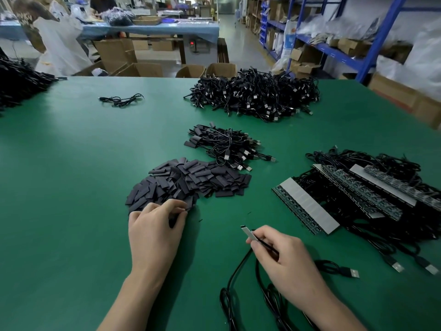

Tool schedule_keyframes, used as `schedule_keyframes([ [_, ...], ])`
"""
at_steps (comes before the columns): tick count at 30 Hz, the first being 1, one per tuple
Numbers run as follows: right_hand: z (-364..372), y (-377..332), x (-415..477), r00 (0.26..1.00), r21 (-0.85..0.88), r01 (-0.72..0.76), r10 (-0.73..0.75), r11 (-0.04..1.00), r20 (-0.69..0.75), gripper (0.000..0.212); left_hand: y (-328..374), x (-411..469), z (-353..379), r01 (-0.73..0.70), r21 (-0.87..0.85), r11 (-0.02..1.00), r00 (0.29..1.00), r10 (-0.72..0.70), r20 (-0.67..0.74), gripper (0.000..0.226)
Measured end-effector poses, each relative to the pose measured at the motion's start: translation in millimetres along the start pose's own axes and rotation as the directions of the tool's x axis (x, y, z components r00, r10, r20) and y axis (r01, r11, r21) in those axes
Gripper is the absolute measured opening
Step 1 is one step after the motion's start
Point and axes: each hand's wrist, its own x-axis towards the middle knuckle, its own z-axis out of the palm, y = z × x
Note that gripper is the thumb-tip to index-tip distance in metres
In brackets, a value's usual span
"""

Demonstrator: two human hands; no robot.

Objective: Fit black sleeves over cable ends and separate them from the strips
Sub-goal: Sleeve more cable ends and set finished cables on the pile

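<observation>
The green counter point(71, 163) carries everything in front of the 2 hands. Far beyond the right hand point(286, 256) lies the largest heap of black cables point(255, 94). Just to the right of that hand, grey-backed strips point(307, 206) lie side by side on a tangle of their own cables. Beyond the left hand point(155, 235) spreads a pile of black sleeves point(191, 180), touching its fingertips. Further out, between the hands, sits a small bundle of sleeved cables point(222, 142). The left hand's fingers are curled at the pile's near edge and appear to pinch 1 sleeve point(172, 222). The right hand pinches a cable point(238, 263) near its grey cable end point(248, 232), which points toward the left hand. The cable loops on the counter below the right wrist, and its USB plug point(353, 273) lies to the right.
</observation>
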Motion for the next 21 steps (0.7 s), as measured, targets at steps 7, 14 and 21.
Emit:
schedule_keyframes([
  [7, -2, -3, 0, 0.998, 0.045, 0.029, -0.027, 0.999, -0.058, 0.02, 4, 0, -1, 0.023, -0.394, 0.919, 0.996, 0.015, 0.092, 0.022],
  [14, -5, -9, -1, 0.995, 0.132, 0.008, 0.004, 0.991, -0.095, 0.032, 28, -17, -3, 0.025, -0.676, 0.736, 0.88, 0.305, 0.364, 0.013],
  [21, 2, -6, 0, 0.997, 0.197, -0.022, 0.037, 0.98, -0.071, 0.042, 39, -23, -1, -0.219, -0.618, 0.755, 0.861, 0.447, 0.241, 0.02],
])
